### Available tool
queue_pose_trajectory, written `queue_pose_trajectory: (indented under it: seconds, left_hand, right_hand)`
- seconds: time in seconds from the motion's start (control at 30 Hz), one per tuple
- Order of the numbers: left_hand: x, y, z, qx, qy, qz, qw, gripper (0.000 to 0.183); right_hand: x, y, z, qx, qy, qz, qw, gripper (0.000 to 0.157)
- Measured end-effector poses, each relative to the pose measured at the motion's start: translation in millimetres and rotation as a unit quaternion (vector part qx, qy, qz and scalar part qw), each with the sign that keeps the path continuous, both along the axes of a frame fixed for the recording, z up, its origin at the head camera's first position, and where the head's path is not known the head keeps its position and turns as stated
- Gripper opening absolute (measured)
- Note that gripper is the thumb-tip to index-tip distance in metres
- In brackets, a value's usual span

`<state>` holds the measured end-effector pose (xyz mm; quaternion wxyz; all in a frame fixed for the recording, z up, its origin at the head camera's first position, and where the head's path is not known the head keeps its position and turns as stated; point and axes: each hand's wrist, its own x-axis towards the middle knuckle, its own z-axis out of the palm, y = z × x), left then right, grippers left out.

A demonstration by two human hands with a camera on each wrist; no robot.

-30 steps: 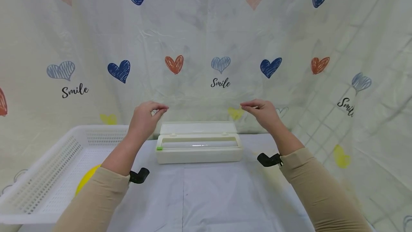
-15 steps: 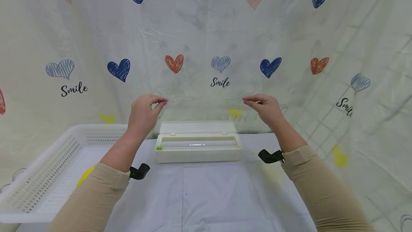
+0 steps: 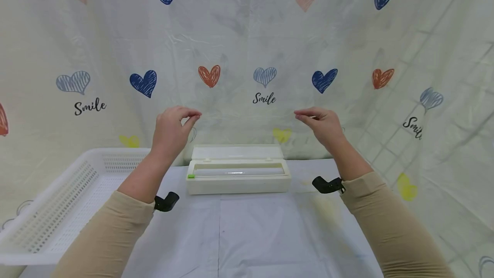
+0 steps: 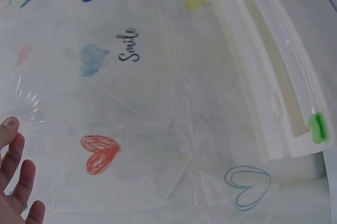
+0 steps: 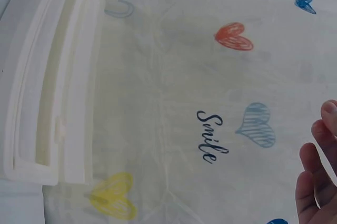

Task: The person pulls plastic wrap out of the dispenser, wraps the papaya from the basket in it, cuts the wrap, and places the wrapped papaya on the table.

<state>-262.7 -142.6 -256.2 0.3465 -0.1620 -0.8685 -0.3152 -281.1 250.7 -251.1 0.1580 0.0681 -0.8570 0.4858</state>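
Note:
A white cling film dispenser (image 3: 239, 183) stands on the table with its lid (image 3: 237, 152) raised and a roll inside. Above its left side, my left hand (image 3: 171, 130) pinches clear cling film between thumb and fingertips. Glossy creases in the film (image 4: 30, 100) show beside those fingers in the left wrist view. My right hand (image 3: 324, 125), at about the same height, pinches in the same way on the other side. The film between the hands is nearly invisible in the head view, so its lower edge cannot be made out.
At the left stands a white perforated plastic basket (image 3: 54, 196), partly behind my left sleeve. A green slider (image 3: 191, 176) sits at the dispenser's left end. Behind the table (image 3: 247, 235) hangs a sheet (image 3: 231, 29) printed with hearts.
Both hands have risen, and the right one has shifted slightly right, widening the gap between them. The dispenser stays put. A yellow object in the basket has become hidden behind my left sleeve.

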Motion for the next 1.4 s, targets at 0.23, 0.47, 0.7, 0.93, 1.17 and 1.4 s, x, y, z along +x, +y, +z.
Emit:
queue_pose_trajectory:
  seconds: [0.23, 0.47, 0.7, 0.93, 1.17, 1.4]
  left_hand:
    - [5.8, -1, 7.0, -0.001, 0.006, 0.001, 1.0, 0.02]
    - [10.2, -4, 12.9, -0.002, 0.011, -0.005, 0.9999, 0.019]
    - [24.8, -8, 14.5, -0.001, 0.0, -0.039, 0.9992, 0.017]
    - [52.7, -14, 7.1, -0.024, -0.039, -0.078, 0.9959, 0.016]
    - [91.9, -23, -12.7, -0.055, -0.07, -0.097, 0.9913, 0.016]
    - [127.2, -28, -47.0, -0.07, -0.107, -0.138, 0.9821, 0.021]
  right_hand:
    - [7.0, 0, 6.6, 0.006, 0.027, 0.0, 1.0, 0.034]
    - [15.2, -1, 15.0, 0.016, 0.048, 0.008, 0.999, 0.035]
    - [30.0, 4, 15.0, 0.048, 0.088, 0.024, 0.995, 0.033]
    - [54.5, 14, 2.7, 0.075, 0.111, 0.058, 0.989, 0.022]
    - [90.8, 18, -11.9, 0.099, 0.108, 0.116, 0.982, 0.012]
    - [118.7, 27, -47.1, 0.038, 0.067, 0.27, 0.96, 0.017]
